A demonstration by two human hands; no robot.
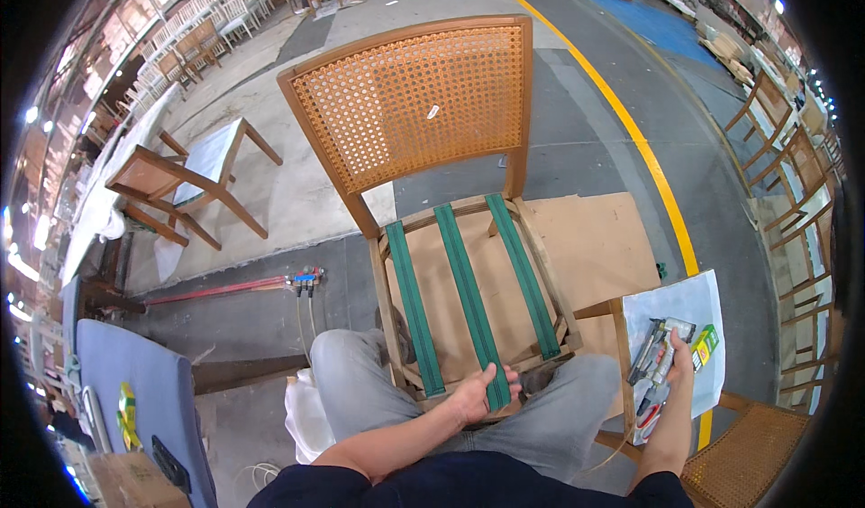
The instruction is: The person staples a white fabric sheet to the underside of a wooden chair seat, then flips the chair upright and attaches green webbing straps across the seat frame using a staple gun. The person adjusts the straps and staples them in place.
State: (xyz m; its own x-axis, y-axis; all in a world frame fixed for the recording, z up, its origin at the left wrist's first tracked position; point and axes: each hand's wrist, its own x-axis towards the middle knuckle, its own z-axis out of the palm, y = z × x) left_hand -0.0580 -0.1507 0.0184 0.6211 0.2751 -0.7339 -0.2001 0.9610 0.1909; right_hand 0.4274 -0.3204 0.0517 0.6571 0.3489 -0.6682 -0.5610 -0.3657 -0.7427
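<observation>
A wooden chair with a woven cane back (410, 103) stands between my knees, its seat frame (386, 301) open. Three green webbing straps run across that frame from back to front. My left hand (476, 394) is closed around the near end of the middle strap (464, 278), at the front rail. Off to the right, my right hand (681, 362) grips a metal staple gun (654, 355) over a white-covered surface (698, 296). A green and yellow box (705, 346) lies right beside that hand. The fingers' far side is hidden.
Brown cardboard (595, 238) lies under and behind the chair. At left are a blue padded panel (135, 373), an air-line fitting (305, 279) with hoses, and another chair (194, 184). A second cane panel (748, 454) sits at lower right. Chairs line the right side.
</observation>
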